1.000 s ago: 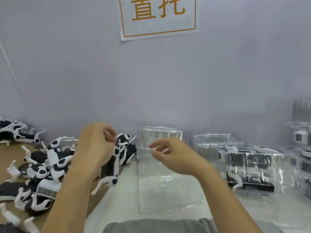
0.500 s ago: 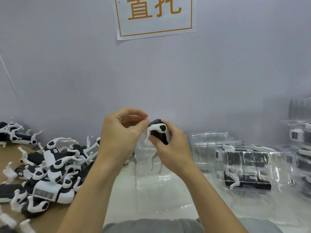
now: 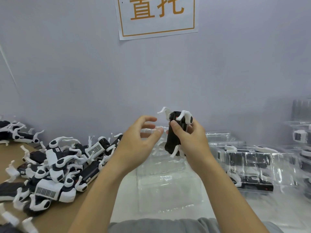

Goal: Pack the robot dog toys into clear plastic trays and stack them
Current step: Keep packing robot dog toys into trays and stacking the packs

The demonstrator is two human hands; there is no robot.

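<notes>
My right hand point(image 3: 190, 142) grips a black and white robot dog toy point(image 3: 174, 132) upright above the table, its white legs sticking out at top and bottom. Just left of the toy, my left hand point(image 3: 139, 140) hovers with curled fingers and holds nothing. Below both hands an empty clear plastic tray point(image 3: 168, 190) lies on the white table. A pile of loose robot dog toys point(image 3: 55, 167) covers a brown cardboard sheet on the left.
A packed clear tray point(image 3: 249, 167) with dogs inside sits to the right, with more trays point(image 3: 303, 140) stacked at the far right. Empty trays point(image 3: 218, 137) stand behind. A grey wall with a paper sign point(image 3: 156, 15) is close behind the table.
The left hand lifted a dog from the pile and passed it to the right hand. The right hand now holds it upright and higher, and the left hand has let go.
</notes>
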